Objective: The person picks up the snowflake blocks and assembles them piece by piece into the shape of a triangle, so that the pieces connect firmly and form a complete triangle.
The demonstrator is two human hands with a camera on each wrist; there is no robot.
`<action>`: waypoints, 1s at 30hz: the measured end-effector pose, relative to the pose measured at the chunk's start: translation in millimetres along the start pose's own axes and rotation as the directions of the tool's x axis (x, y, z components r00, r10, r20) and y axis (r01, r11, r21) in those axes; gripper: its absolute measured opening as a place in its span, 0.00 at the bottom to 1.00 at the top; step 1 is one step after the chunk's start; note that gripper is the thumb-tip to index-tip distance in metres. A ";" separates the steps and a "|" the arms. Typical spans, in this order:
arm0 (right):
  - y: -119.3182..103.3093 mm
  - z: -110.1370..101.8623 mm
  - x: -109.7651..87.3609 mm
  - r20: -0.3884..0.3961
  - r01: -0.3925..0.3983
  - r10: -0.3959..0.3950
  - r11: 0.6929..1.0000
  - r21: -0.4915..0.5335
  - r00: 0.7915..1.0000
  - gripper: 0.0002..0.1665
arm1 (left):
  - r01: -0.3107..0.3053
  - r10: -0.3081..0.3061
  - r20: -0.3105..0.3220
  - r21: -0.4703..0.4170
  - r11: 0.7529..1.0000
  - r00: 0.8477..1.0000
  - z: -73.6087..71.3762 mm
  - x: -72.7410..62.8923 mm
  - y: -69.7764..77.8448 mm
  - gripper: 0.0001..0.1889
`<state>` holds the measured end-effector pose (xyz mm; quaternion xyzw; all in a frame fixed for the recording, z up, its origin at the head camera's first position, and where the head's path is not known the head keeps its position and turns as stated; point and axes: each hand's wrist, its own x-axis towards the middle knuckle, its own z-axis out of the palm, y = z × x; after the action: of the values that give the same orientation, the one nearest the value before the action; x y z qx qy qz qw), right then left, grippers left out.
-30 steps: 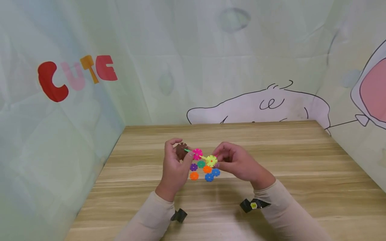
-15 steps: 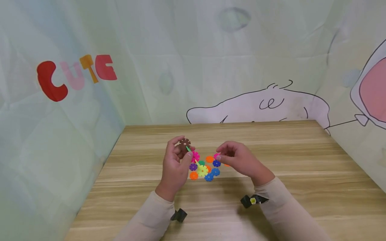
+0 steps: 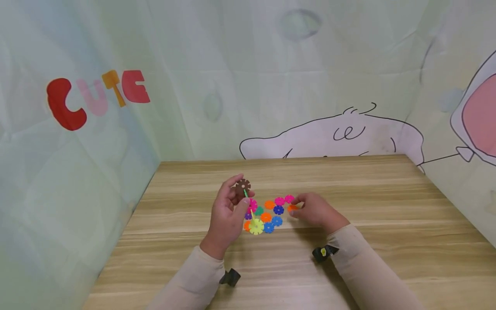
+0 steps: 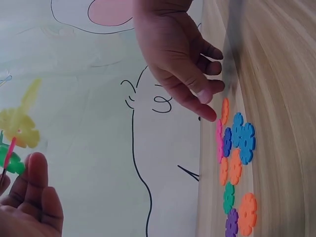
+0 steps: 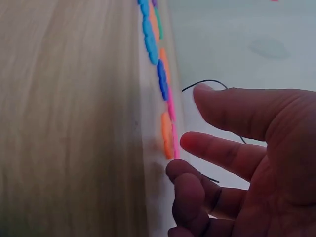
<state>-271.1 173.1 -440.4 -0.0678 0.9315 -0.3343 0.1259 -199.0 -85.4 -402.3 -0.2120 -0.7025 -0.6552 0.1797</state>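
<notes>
My left hand (image 3: pixel 229 215) pinches a joined chain of notched interlocking plastic discs. In it are a brown disc (image 3: pixel 243 185) at the top, a green one seen edge-on, a pink one and a yellow disc (image 3: pixel 256 226) at the lower end. In the left wrist view the chain's green disc (image 4: pixel 12 159) shows by the fingers. My right hand (image 3: pixel 318 211) hovers at the right end of the loose discs, beside an orange disc (image 3: pixel 292 208) and a pink disc (image 3: pixel 289 199). Its thumb and index finger (image 5: pixel 217 150) are apart, with nothing between them.
Several loose discs lie close together on the wooden table (image 3: pixel 368 185): blue discs (image 3: pixel 277 221), a dark blue one (image 3: pixel 278 210), orange ones (image 3: pixel 269 205), a green one (image 3: pixel 258 211) and a purple one partly behind the chain. A printed cloth backdrop (image 3: pixel 201 51) stands behind the table.
My right hand has let go of the chain's yellow end and moved right over the loose discs. The chain now hangs down from my left hand, its yellow disc swung lower and left.
</notes>
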 end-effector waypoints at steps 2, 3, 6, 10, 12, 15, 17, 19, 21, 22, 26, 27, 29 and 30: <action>2.0 0.2 0.0 0.010 -0.002 0.002 1.000 -0.018 1.000 0.23 | -0.010 0.010 0.011 0.008 1.000 1.000 -0.2 0.2 -0.5 0.30; 2.8 0.3 0.1 0.016 0.001 0.000 1.000 -0.025 1.000 0.24 | -0.014 0.014 0.016 0.012 1.000 1.000 -0.2 0.2 -0.6 0.30; 2.7 0.4 -0.4 0.027 -0.010 0.010 1.000 -0.027 1.000 0.24 | -0.022 0.021 0.029 0.021 1.000 0.999 -0.5 0.1 -0.4 0.30; 1.9 0.4 -1.1 0.033 0.003 -0.002 1.000 -0.030 0.999 0.18 | -0.012 0.011 0.039 0.028 1.000 0.999 -0.9 -0.6 0.8 0.30; 1.7 0.2 -1.3 0.038 0.019 -0.018 0.999 -0.036 0.999 0.17 | -0.009 0.008 0.043 0.029 1.000 0.999 -1.1 -1.0 1.4 0.30; 1.3 -0.5 -1.9 0.048 0.038 -0.036 0.999 -0.036 0.998 0.18 | -0.011 0.010 0.048 0.030 0.999 0.999 -1.1 -1.4 2.4 0.30; 1.3 -0.5 -2.3 0.054 0.052 -0.050 0.998 -0.045 0.997 0.17 | -0.013 0.012 0.053 0.028 1.000 0.999 -1.0 -1.6 2.6 0.30; 1.4 -0.4 -2.6 0.053 0.061 -0.058 0.997 -0.055 0.997 0.16 | -0.017 0.015 0.056 0.026 1.000 0.998 -0.9 -1.7 2.6 0.30; 1.2 0.1 -2.8 0.048 0.065 -0.062 0.996 -0.064 0.997 0.15 | -0.019 0.018 0.057 0.025 0.999 0.998 -0.8 -1.6 2.5 0.30; 0.7 0.4 -3.1 0.046 0.065 -0.062 0.996 -0.069 0.997 0.15 | -0.020 0.019 0.058 0.025 0.999 0.998 -0.8 -1.6 2.3 0.31; -1.0 1.7 -4.8 0.054 0.041 -0.039 0.998 -0.053 0.998 0.14 | -0.026 0.024 0.062 0.027 0.999 0.998 -0.8 -1.7 1.8 0.31; -1.6 2.0 -5.2 0.058 0.033 -0.030 0.998 -0.047 0.998 0.14 | -0.026 0.024 0.063 0.028 0.999 0.998 -0.8 -1.7 1.8 0.31; -3.0 2.2 -6.0 0.068 0.018 -0.016 0.999 -0.033 0.998 0.15 | -0.025 0.023 0.066 0.031 0.999 0.998 -1.0 -1.8 1.7 0.32; -3.8 2.3 -6.0 0.074 0.011 -0.009 1.000 -0.020 0.997 0.15 | -0.024 0.021 0.067 0.034 0.999 0.997 -1.1 -1.8 1.7 0.32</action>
<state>-264.5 170.0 -438.4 -0.0861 0.9293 -0.3226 0.1580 -196.6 -86.5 -401.8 -0.2385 -0.7170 -0.6333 0.1670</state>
